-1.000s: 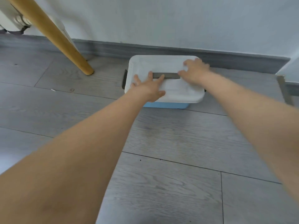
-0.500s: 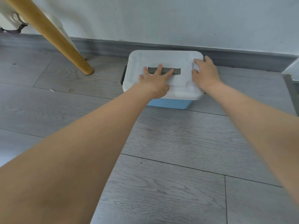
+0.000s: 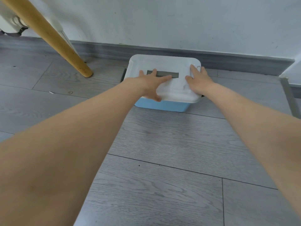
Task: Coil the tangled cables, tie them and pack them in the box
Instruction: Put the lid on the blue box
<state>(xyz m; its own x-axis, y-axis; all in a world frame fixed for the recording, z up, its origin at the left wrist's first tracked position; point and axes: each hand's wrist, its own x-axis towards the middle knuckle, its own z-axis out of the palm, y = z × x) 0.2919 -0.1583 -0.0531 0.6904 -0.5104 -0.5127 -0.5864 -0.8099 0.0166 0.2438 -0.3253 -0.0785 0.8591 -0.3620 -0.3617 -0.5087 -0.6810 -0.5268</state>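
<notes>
Since half a second ago, the right hand has moved a little toward the right rear corner of the lid, and its fingertips now reach close to a small round mark at that corner; the left hand stays at almost the same place on the lid, only the thumb now hangs over the near edge. Both hands lie flat on the white lid with the fingers straight and spread, and they press or rest on it without gripping anything. The fingers of the left hand touch the grey handle that lies flat in a recess in the middle of the lid. The right hand covers the right part of the lid, just beside the end of this handle. The lid sits on the light blue box, which stands on the grey wooden floor near the grey skirting board and the white wall. A dark latch shows at the left side of the box, and a small dark part shows at the right side under the right wrist. No cables are visible; the box is closed. To the left of the box, a slanted wooden leg stands on the floor, well apart from the box. At the right edge, a grey metal bar is partly visible.
</notes>
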